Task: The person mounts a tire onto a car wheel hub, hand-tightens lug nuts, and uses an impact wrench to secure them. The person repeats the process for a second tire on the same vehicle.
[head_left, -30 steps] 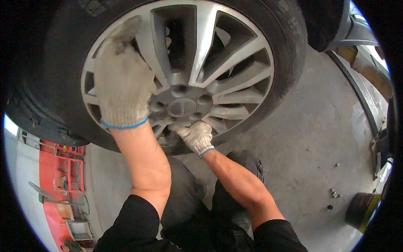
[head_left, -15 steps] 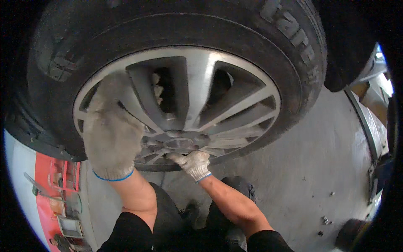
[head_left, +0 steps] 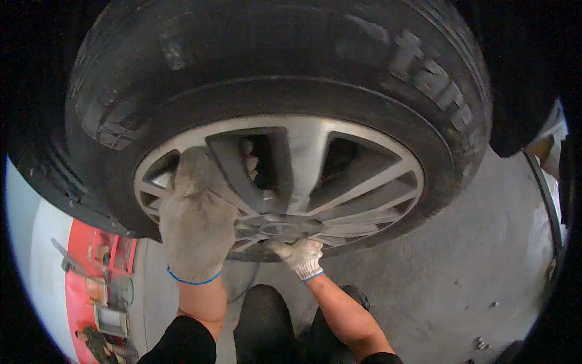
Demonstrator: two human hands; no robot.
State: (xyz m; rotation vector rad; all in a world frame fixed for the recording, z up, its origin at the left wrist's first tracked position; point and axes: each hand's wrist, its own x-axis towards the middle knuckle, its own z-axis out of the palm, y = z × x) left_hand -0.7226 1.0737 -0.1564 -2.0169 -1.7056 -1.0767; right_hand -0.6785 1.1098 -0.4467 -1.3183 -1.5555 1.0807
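Note:
A large car wheel with a black tyre and a silver-and-grey alloy rim fills the upper picture. My left hand, in a dirty off-white knit glove with a blue cuff edge, lies over the rim's left side. Its fingers hook round a spoke there, the tips partly in the gap. Below the centre hub, my right hand wears a matching glove. Its thumb points left toward the hub and the fingers are curled; whatever lies between them is hidden. Brake parts show through one spoke opening.
Several small metal pieces lie on the grey floor at the lower right. At left stand a red rack and a red-and-white wall. Another person is at the far lower left. My knees are under the wheel.
The wheel and both hands now appear lower and farther right in the picture, as the view has shifted. Both hands remain at about the same places on the wheel.

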